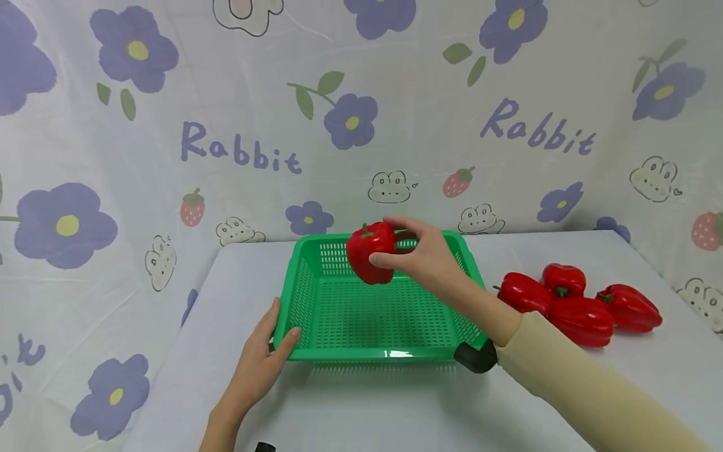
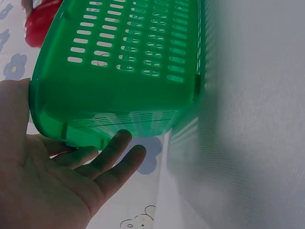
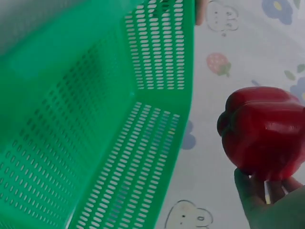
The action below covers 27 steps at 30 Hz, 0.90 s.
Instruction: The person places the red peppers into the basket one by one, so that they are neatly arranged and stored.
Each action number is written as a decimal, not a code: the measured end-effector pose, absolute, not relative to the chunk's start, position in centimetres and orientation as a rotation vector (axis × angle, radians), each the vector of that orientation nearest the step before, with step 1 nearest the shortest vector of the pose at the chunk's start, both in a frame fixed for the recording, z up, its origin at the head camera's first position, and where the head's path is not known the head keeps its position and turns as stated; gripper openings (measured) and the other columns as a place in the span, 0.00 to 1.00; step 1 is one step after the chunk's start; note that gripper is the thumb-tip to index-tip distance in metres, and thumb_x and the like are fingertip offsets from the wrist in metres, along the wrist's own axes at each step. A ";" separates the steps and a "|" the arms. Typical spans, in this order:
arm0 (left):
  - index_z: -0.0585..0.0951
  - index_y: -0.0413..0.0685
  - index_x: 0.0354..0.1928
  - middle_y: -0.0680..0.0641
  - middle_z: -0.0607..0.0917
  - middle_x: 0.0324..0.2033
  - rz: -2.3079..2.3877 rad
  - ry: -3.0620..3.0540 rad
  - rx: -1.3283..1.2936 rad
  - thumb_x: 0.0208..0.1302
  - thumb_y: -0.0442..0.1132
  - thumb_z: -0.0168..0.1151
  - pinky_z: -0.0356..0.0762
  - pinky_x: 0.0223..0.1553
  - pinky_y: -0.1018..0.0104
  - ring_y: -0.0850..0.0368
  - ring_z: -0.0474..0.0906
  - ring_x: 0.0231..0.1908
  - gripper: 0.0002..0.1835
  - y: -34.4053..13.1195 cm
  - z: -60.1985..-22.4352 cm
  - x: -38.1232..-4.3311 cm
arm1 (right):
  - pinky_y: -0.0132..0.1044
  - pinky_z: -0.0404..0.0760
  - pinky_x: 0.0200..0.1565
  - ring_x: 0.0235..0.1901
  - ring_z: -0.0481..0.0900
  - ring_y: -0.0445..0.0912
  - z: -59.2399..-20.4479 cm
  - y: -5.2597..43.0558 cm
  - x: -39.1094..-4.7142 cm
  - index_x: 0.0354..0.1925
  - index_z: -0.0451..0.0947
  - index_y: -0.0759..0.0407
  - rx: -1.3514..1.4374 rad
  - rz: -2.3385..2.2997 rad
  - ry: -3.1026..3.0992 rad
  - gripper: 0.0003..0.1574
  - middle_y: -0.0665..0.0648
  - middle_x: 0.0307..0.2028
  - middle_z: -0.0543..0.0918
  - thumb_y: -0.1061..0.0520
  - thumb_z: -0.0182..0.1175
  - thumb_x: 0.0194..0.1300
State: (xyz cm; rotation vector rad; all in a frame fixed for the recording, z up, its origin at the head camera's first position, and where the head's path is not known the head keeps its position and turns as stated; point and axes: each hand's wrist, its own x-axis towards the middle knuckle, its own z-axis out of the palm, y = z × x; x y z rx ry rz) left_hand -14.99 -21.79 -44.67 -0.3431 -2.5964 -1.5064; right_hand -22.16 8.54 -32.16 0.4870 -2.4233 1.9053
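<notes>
A red bell pepper with a green stem is held in my right hand, thumb on the near side and fingers on the far side. It hangs in the air above the green plastic basket, apart from it. My left hand holds the basket at its front left corner. Its thumb lies over the rim, while the other fingers extend along the outside, as the left wrist view shows. From the right wrist, the bell pepper appears beyond the slotted basket wall.
Several red peppers lie clustered on the white table right of the basket, among them a front pepper and a rear one. A patterned cloth with flowers and rabbits hangs behind. A black wrist mount overlaps the basket's front right corner.
</notes>
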 end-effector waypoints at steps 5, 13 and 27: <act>0.48 0.44 0.78 0.41 0.53 0.74 -1.497 -2.600 -0.328 0.73 0.53 0.55 0.74 0.55 0.48 0.47 0.56 0.70 0.42 -21.8 -44.6 -15.1 | 0.48 0.83 0.41 0.52 0.76 0.53 -33.4 7.0 -24.8 0.65 0.73 0.52 0.555 1.903 -2.419 0.42 0.56 0.54 0.78 0.55 0.77 0.53; 0.48 0.44 0.78 0.42 0.54 0.74 -1.512 -2.589 -0.337 0.73 0.55 0.55 0.74 0.55 0.49 0.47 0.57 0.70 0.43 -21.8 -44.6 -15.1 | 0.47 0.83 0.42 0.53 0.75 0.52 -35.8 5.0 -27.4 0.64 0.73 0.56 0.548 2.033 -2.424 0.41 0.55 0.52 0.80 0.58 0.76 0.52; 0.49 0.49 0.78 0.45 0.54 0.74 -1.584 -2.562 -0.337 0.72 0.55 0.56 0.73 0.56 0.49 0.49 0.57 0.70 0.41 -22.0 -44.9 -15.0 | 0.47 0.83 0.42 0.53 0.75 0.55 -38.7 3.6 -30.1 0.65 0.72 0.60 0.555 2.053 -2.506 0.43 0.58 0.54 0.79 0.60 0.76 0.52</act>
